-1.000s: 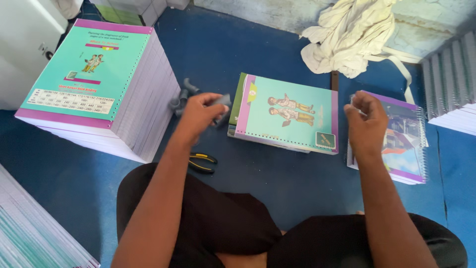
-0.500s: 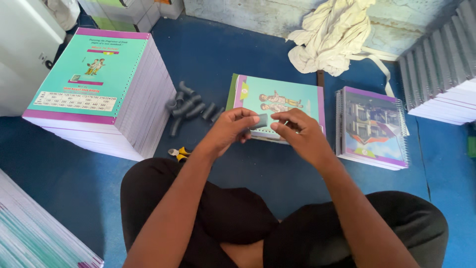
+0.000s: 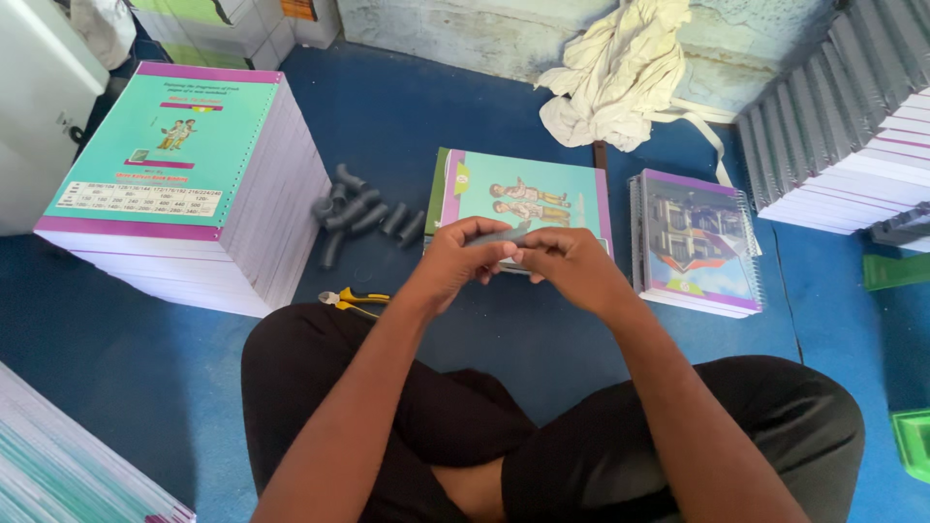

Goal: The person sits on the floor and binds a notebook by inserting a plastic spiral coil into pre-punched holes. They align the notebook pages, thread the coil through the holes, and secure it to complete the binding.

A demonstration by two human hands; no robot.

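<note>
Since half a second ago both my hands have lifted a little off the book and drawn close together, and my view has tipped down so more of my lap shows. My left hand [image 3: 455, 260] and right hand [image 3: 572, 266] meet in front of me, fingers curled and pinching the two ends of a short grey binding piece [image 3: 499, 235], which sits just above the near edge of the teal book [image 3: 528, 199]. To do this well, I judge I should keep the piece level, grip it lightly at its ends and hold it steady between my thumbs.

Beside my left knee lie yellow-handled pliers [image 3: 354, 298] on the smooth blue floor [image 3: 174, 378]. Beyond them sits a loose heap of grey tube pieces [image 3: 363, 215], dull, round and plastic-looking. To my right lies a spiral-bound book [image 3: 697, 242] with a glossy purple-edged cover. On my left stands a tall square stack of teal-covered books [image 3: 184, 174], its pale page edges finely ridged. Farthest off, a crumpled cream cloth [image 3: 620, 77] slumps against the rough wall.
</note>
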